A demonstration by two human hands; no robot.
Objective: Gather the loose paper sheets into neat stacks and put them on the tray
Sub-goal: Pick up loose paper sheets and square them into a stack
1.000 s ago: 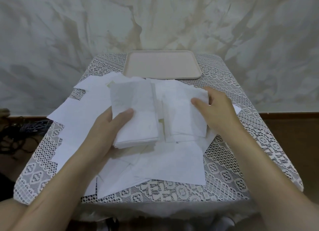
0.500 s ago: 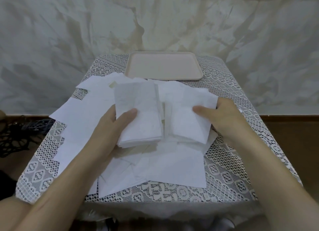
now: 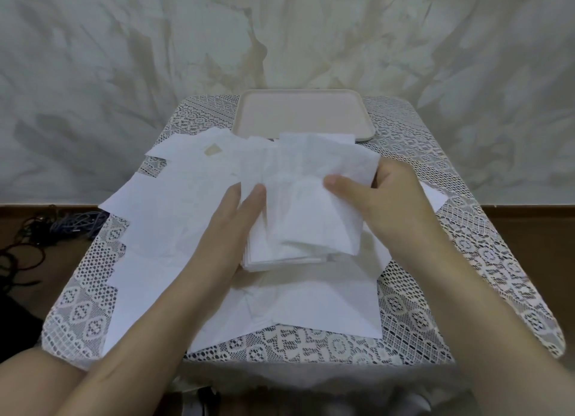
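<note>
Two bare hands are shown from above, over a counter (image 3: 466, 260) that is covered by a white lace cloth. A small stack (image 3: 280, 257) of white paper is held just above the middle of the counter by the left hand (image 3: 227, 229). Its grip is closed on the stack's left edge, with the thumb laid on top and the other fingers mostly hidden beneath. A thin sheet (image 3: 314, 204) is pinched in the grip of the right hand (image 3: 385, 204), thumb on top, and is held askew over the stack, touching it. Many loose sheets (image 3: 161, 216) are spread on the counter, overlapping, mostly to the left of the stack and under it. A pale tray (image 3: 298, 114) is set at the far edge of the counter, and nothing is seen on it. Dark cables (image 3: 62, 226) are seen on the floor to the left.

The paper is judged to be very light, limp and creased in places. A single sheet is likely to bend and flutter, and sheets are likely to slide over one another. A stack is therefore best taken by opposite edges, thumb above and fingers below, and squared before it is carried. A sheet lying flat on the cloth is best lifted at a corner or an overhanging edge. By a loose grip the stack may be let fan out; by a hard one it may be crumpled.
</note>
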